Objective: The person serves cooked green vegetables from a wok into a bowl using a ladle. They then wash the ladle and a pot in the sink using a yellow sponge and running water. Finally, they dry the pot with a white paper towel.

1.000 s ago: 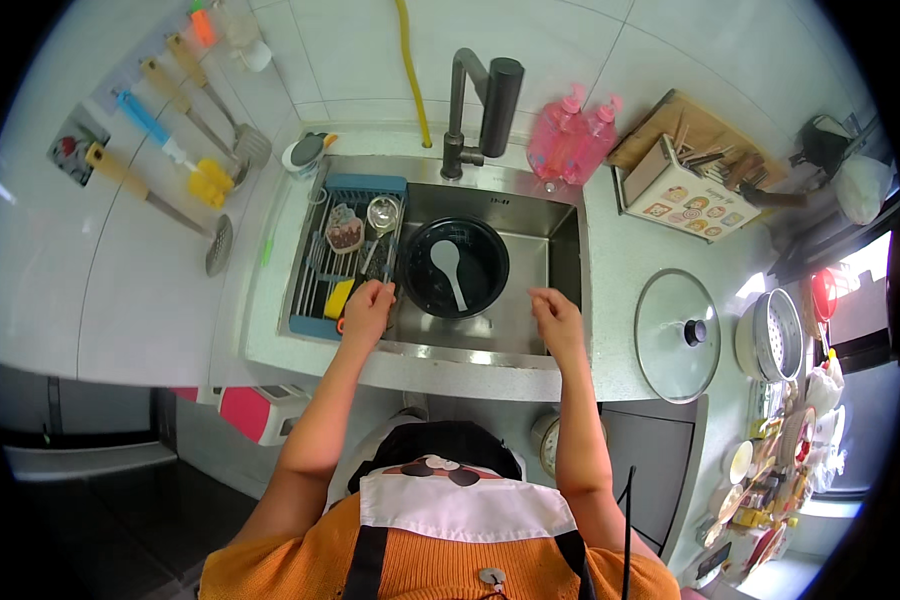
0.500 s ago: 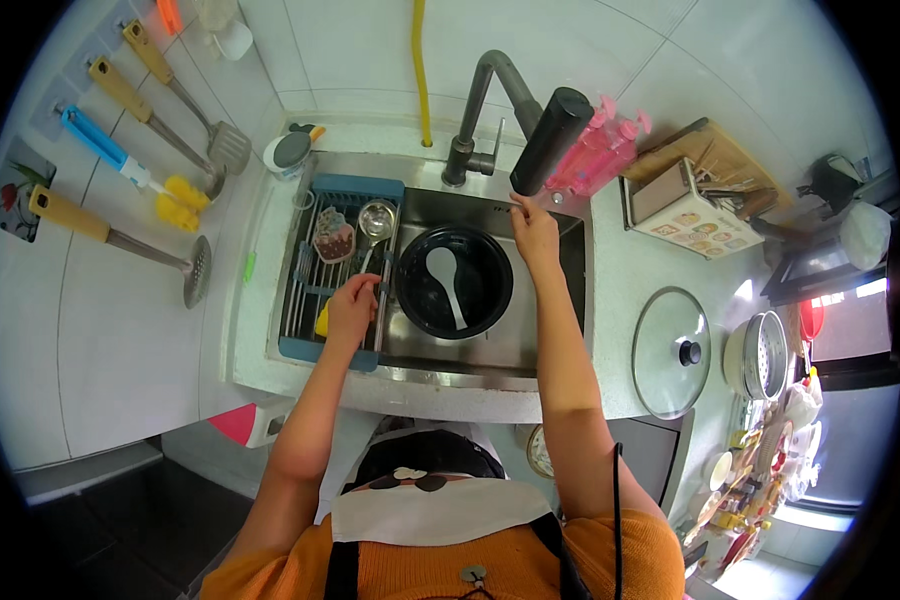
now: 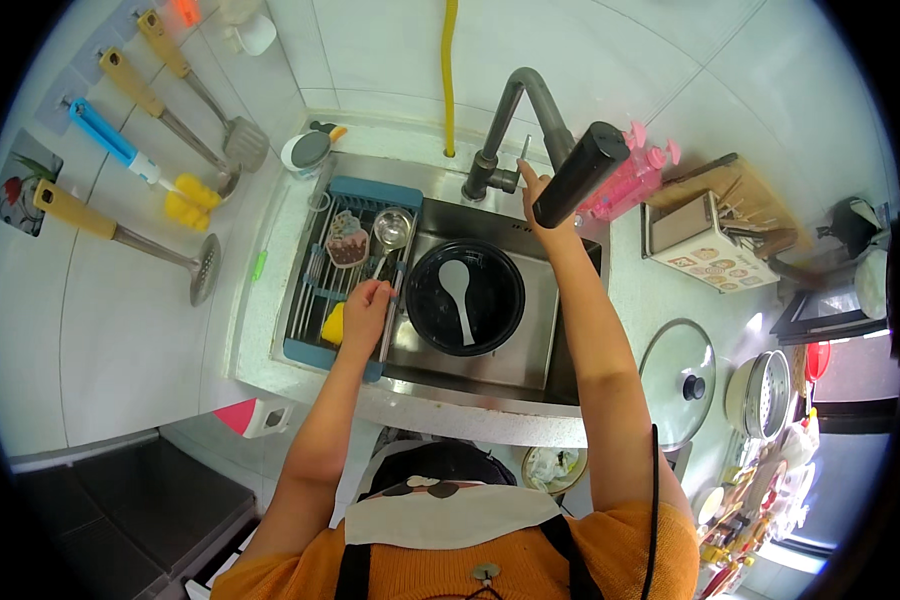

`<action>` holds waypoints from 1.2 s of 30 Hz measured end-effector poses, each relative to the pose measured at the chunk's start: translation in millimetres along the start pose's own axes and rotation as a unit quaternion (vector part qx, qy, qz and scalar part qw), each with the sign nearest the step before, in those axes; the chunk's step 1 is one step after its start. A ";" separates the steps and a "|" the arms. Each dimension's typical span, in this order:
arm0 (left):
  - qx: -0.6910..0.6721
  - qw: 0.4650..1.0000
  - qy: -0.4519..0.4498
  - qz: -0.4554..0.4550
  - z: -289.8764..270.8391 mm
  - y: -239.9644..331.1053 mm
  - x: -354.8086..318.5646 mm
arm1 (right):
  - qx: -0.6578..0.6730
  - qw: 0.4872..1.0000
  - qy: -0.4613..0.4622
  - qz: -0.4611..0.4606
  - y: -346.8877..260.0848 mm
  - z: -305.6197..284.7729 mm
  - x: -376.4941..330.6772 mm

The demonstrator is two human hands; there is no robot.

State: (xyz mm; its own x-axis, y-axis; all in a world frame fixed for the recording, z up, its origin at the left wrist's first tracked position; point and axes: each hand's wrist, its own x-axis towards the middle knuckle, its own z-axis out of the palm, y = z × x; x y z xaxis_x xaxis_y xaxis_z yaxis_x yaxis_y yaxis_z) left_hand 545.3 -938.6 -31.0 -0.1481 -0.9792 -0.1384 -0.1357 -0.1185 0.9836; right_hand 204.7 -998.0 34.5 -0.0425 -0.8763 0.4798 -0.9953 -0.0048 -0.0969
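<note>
1. Far left, wall: utensils hang on hooks, among them a slotted ladle [image 3: 202, 280] and a spatula [image 3: 242, 143]. Unchanged over the last second.
2. Blue drying rack [image 3: 315, 352] spans the left end of the sink [image 3: 530, 372]. It holds a steel ladle [image 3: 392, 228] and a yellow sponge [image 3: 334, 322] near its front edge.
3. My left hand [image 3: 367, 312] rests on the rack's front right part, fingers curled loosely onto the wires just beside the sponge. I cannot tell whether it grips anything. Same spot as a second ago.
4. Black pot [image 3: 465, 298] sits in the sink basin, centre, with a white rice paddle [image 3: 458, 290] lying inside. Neither has moved.
5. My right hand [image 3: 536, 196] has left the sink's front edge and now reaches to the back edge, index finger extended at the faucet lever [image 3: 525, 152]; the other fingers are hidden behind the faucet head [image 3: 580, 173]. Judgement: water control is the step in hand.
6. Right counter: glass lid [image 3: 678, 380] lies flat, well apart from the sink.
</note>
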 end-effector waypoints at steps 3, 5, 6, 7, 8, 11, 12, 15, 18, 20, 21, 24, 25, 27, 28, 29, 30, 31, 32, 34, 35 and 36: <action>0.021 1.000 -0.010 0.006 0.9 -12.7 1.0 | -0.017 0.999 0.028 -0.006 40.5 58.9 10.0; 0.054 0.997 -0.034 -0.033 2.4 -0.8 -3.5 | -0.037 0.999 0.034 -0.018 52.4 75.8 14.9; 0.070 0.995 -0.046 -0.055 3.2 2.7 -5.8 | -0.047 0.998 0.023 -0.019 57.3 82.6 12.8; 0.080 0.991 -0.075 -0.081 2.2 0.3 -4.2 | -0.059 0.998 0.013 -0.019 63.9 87.1 10.9; 0.066 0.993 -0.073 -0.071 3.6 -1.2 -6.7 | -0.070 0.997 0.003 -0.018 68.8 92.5 8.3; 0.041 0.997 -0.057 -0.039 7.9 -0.9 -10.6 | -0.088 0.990 -0.102 0.031 52.9 69.1 13.5; 0.035 0.997 -0.051 -0.042 9.6 -2.7 -10.8 | -0.097 0.983 -0.144 0.054 46.8 56.4 16.5; 0.020 0.998 -0.040 -0.049 12.2 -2.3 -12.5 | -0.062 0.970 -0.191 0.135 23.7 17.7 21.1; 0.020 0.997 -0.052 -0.055 10.0 0.1 -13.0 | -0.050 0.968 -0.176 0.171 -10.5 -34.8 16.7; 0.039 0.994 -0.076 -0.067 9.2 -4.4 -11.3 | -0.074 0.979 -0.153 0.111 9.7 -12.2 -9.2; 0.041 0.993 -0.078 -0.074 9.4 -6.7 -11.3 | -0.063 0.982 -0.149 0.099 13.5 -1.5 -19.1; 0.045 0.993 -0.081 -0.076 14.5 -9.7 -10.6 | 0.089 0.972 -0.158 0.149 26.1 35.9 -54.6; 0.045 0.994 -0.075 -0.066 17.3 -9.2 -10.6 | 0.139 0.969 -0.150 0.141 36.7 56.5 -69.9; 0.044 0.996 -0.054 -0.048 18.7 -9.3 -9.9 | 0.451 0.793 -0.198 0.358 -15.3 20.3 -71.4; 0.044 0.997 -0.052 -0.037 21.6 -7.9 -8.8 | 0.517 0.741 -0.165 0.396 -31.1 7.5 -76.3; 0.045 0.997 -0.050 -0.026 23.1 -6.0 -8.2 | 0.580 0.680 -0.130 0.430 -45.4 -2.6 -80.7; 0.054 0.997 -0.054 -0.003 25.2 -7.1 -5.9 | 0.638 0.613 -0.092 0.457 -55.4 -7.5 -83.8; 0.062 0.996 -0.059 0.020 28.1 -9.2 -3.0 | 0.646 0.606 -0.083 0.458 -61.8 -9.1 -85.6; 0.070 0.995 -0.062 0.043 30.7 -10.6 -0.6 | 0.654 0.598 -0.074 0.458 -66.6 -10.1 -86.6; 0.057 0.996 -0.062 0.021 37.8 -2.4 3.0 | 0.645 0.611 -0.059 0.455 -71.8 -12.3 -88.1; 0.050 0.997 -0.061 0.009 41.8 2.2 4.7 | 0.629 0.630 -0.055 0.451 -73.1 -12.9 -89.1; 0.039 0.997 -0.072 -0.001 45.7 6.4 6.5 | 0.612 0.650 -0.051 0.448 -73.3 -13.8 -89.1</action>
State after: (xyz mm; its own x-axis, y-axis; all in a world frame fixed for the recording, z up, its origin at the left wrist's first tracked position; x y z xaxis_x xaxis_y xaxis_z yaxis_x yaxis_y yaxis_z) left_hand 498.7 -938.2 -30.9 -0.2863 -0.9445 -0.1611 -0.2105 -0.1021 0.9723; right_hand 280.2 -912.8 11.0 -0.4893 -0.8186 -0.3009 0.2429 0.2034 -0.9485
